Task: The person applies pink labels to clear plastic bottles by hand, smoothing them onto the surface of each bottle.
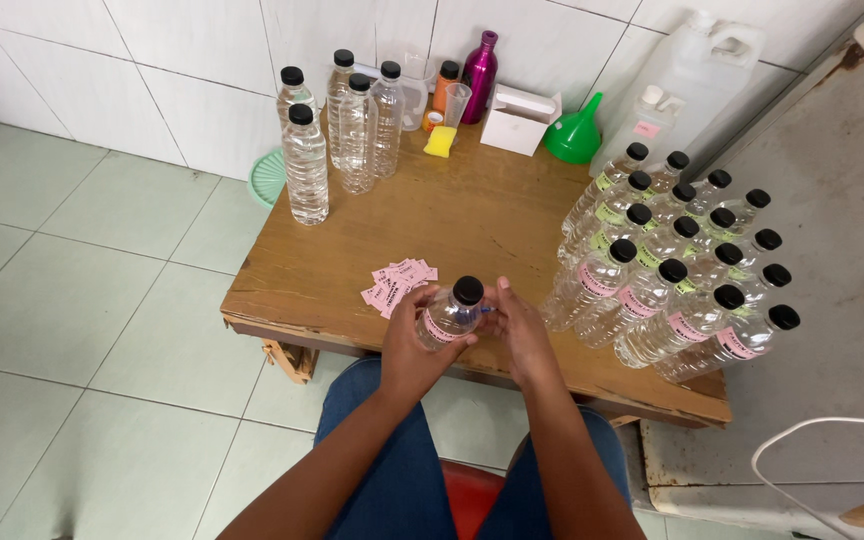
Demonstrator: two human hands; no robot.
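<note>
Both my hands hold one clear plastic bottle point(452, 313) with a black cap and a pink label, just above the near edge of the wooden table point(472, 215). My left hand point(414, 345) wraps around its body from the left. My right hand point(522, 335) presses against its right side. A small pile of pink labels point(397, 283) lies on the table just left of the bottle.
Several labelled, black-capped bottles point(667, 265) stand grouped at the table's right. Several unlabelled clear bottles point(337, 130) stand at the back left. A green funnel point(574, 135), white box point(520, 118), magenta bottle point(479, 75), yellow sponge point(440, 141) and large white jerrycan point(687, 80) line the wall.
</note>
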